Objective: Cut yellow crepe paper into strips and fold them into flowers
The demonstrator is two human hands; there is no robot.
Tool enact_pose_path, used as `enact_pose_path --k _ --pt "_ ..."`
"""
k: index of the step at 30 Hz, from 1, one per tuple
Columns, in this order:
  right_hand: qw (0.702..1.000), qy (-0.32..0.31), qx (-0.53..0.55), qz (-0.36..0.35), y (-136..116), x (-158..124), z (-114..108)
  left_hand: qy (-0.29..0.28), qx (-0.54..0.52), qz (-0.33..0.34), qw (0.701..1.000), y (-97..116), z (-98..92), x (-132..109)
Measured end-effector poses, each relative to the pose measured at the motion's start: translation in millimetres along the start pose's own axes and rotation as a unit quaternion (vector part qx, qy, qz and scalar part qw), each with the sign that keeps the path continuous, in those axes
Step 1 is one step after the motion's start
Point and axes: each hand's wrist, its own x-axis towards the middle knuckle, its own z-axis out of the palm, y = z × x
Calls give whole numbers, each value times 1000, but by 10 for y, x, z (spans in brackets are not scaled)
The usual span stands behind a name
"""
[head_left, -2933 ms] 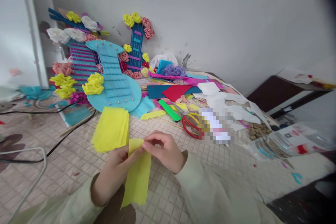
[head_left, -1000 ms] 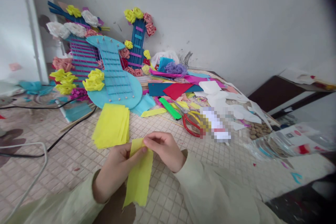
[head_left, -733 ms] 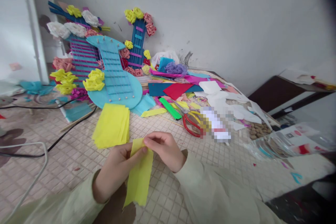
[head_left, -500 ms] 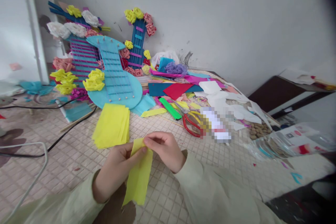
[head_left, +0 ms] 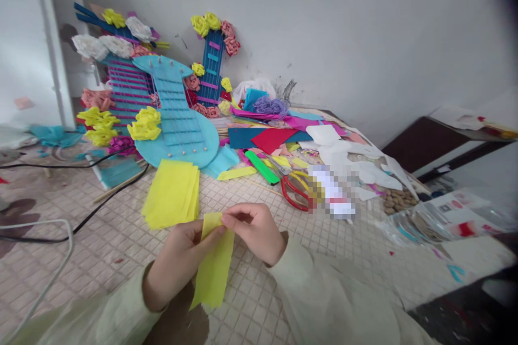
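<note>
Both hands pinch the top edge of a yellow crepe paper strip (head_left: 213, 269) that hangs down over the tiled floor. My left hand (head_left: 178, 261) grips it from the left with thumb and forefinger closed on the paper. My right hand (head_left: 254, 232) pinches the same top corner from the right, fingers curled. A stack of yellow paper sheets (head_left: 173, 194) lies flat on the floor just beyond my left hand.
Blue guitar-shaped crafts with paper flowers (head_left: 178, 118) lean on the wall at the back. Red-handled scissors (head_left: 294, 190), a green marker (head_left: 262, 167) and coloured paper scraps (head_left: 279, 137) lie right of centre. A black cable (head_left: 101, 205) crosses the floor at left. A plastic bag (head_left: 429, 223) is at right.
The hanging strip has become a little shorter below my hands, as its top is worked between the fingers. The hands stay in the same place.
</note>
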Motion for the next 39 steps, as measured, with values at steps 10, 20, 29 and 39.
enact_pose_path --k 10,20,29,39 --pt "1000 -21 -22 1 19 6 -19 -7 -28 -18 999 42 -9 -29" --pt "999 -34 -27 16 18 13 -29 5 -55 -23 998 0 -7 -8" --pt "998 -56 9 29 26 20 -36 -7 -87 -18 996 -95 -62 46" --pt "997 -62 5 48 -5 32 -64 -21 -64 13 998 -62 -53 34"
